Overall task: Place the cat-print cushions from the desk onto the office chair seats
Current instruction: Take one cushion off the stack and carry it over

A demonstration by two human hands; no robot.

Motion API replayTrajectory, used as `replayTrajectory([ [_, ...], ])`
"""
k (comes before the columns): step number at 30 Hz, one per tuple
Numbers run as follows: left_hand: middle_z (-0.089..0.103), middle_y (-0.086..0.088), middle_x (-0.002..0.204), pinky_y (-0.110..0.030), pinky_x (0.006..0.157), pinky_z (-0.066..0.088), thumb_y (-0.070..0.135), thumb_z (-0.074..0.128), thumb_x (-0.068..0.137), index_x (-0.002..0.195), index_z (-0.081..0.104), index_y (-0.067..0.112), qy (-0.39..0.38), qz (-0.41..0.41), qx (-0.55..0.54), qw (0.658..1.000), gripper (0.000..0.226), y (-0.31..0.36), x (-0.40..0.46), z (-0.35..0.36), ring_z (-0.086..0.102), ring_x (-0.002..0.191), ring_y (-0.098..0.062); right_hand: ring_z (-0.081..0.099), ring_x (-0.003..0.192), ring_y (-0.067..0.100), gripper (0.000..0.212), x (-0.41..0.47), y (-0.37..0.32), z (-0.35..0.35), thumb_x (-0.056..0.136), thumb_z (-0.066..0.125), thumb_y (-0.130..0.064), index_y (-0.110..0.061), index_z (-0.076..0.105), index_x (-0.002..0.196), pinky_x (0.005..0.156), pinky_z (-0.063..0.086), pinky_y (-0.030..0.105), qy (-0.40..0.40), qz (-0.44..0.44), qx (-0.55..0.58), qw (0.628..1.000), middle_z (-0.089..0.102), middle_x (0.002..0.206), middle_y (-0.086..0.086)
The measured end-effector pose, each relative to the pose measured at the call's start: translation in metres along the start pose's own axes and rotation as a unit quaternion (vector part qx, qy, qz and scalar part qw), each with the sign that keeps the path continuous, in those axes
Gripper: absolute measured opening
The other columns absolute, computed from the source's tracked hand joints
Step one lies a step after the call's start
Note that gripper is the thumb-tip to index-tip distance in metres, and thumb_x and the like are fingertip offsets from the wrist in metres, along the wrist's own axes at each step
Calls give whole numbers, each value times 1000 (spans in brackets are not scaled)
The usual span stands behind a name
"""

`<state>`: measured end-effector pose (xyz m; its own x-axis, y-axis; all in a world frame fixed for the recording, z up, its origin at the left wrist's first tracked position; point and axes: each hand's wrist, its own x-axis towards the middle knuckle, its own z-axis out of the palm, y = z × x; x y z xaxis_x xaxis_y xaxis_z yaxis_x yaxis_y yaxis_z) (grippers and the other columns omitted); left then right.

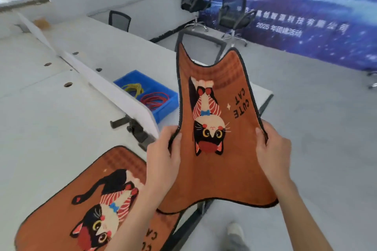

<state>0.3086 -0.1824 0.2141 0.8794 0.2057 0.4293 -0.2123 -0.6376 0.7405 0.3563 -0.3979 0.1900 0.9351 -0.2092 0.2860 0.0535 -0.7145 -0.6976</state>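
An orange cat-print cushion (218,169) hangs in the air in front of me, held by both side edges. My left hand (163,157) grips its left edge and my right hand (273,153) grips its right edge. The cushion sags in the middle and hides most of an office chair behind it; only the chair's grey backrest frame (201,35) shows above the cushion. A second cat-print cushion (77,206) lies flat on the white desk (51,120) at the lower left, partly under my left forearm.
A blue bin (163,106) with yellow and red wire loops sits on the desk beside a white divider panel (106,85) with a black clamp. Three black mesh office chairs (232,12) stand farther back near a blue banner. Grey floor lies to the right.
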Motion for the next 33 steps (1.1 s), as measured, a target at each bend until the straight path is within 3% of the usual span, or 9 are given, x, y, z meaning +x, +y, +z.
replayTrajectory([
  [3, 59, 10, 70, -18, 58, 40, 18, 47, 92, 91, 55, 15, -54, 23, -21, 998, 9, 15, 25, 65, 56, 70, -7, 50, 60, 20, 31, 21, 50, -31, 95, 42, -15, -11, 58, 121, 63, 37, 25, 46, 47, -22, 998, 70, 84, 14],
  [7, 57, 21, 73, -4, 60, 40, 15, 46, 94, 93, 53, 22, -118, 9, -63, 991, 9, 39, 53, 163, 57, 71, 11, 51, 63, 19, 32, 61, 122, -71, 96, 41, -18, -12, 56, 124, 64, 38, 24, 72, 105, -59, 990, 70, 88, 14],
  [11, 58, 22, 78, -14, 63, 47, 21, 44, 95, 98, 51, 24, -149, -42, -83, 984, 9, 60, 81, 259, 60, 71, -1, 52, 61, 17, 30, 111, 187, -104, 95, 43, -16, -12, 58, 121, 61, 39, 23, 85, 130, -79, 985, 71, 85, 11],
  [17, 56, 19, 79, -20, 67, 47, 21, 44, 95, 100, 50, 23, -171, -101, -83, 977, 9, 84, 129, 362, 56, 70, -1, 64, 73, 24, 30, 201, 262, -124, 96, 41, -17, -13, 59, 120, 66, 44, 23, 45, 158, -106, 981, 72, 92, 9],
  [20, 58, 11, 86, -18, 68, 45, 20, 44, 95, 104, 53, 17, -169, -124, -80, 975, 13, 87, 168, 410, 55, 71, -2, 66, 80, 27, 31, 262, 292, -118, 96, 41, -17, -12, 58, 122, 70, 45, 24, 29, 162, -108, 980, 71, 98, 9],
  [25, 58, 10, 87, -9, 62, 41, 22, 43, 95, 100, 49, 23, -143, -172, -94, 970, 8, 80, 248, 482, 55, 71, 3, 66, 81, 27, 32, 374, 327, -96, 96, 41, -18, -11, 57, 122, 71, 45, 24, 13, 141, -109, 984, 71, 99, 10],
  [30, 60, 1, 97, -32, 78, 52, 21, 43, 95, 102, 51, 19, -124, -210, -103, 964, 10, 75, 337, 545, 57, 75, -7, 66, 85, 26, 32, 498, 343, -72, 96, 40, -21, -13, 56, 123, 76, 51, 29, -6, 119, -120, 986, 71, 102, 8],
  [33, 63, 2, 94, -28, 74, 54, 19, 44, 95, 98, 52, 21, -95, -218, -100, 966, 9, 75, 379, 568, 60, 77, -9, 67, 85, 24, 33, 561, 341, -54, 96, 40, -22, -14, 55, 124, 77, 55, 33, -34, 83, -118, 989, 71, 102, 7],
])
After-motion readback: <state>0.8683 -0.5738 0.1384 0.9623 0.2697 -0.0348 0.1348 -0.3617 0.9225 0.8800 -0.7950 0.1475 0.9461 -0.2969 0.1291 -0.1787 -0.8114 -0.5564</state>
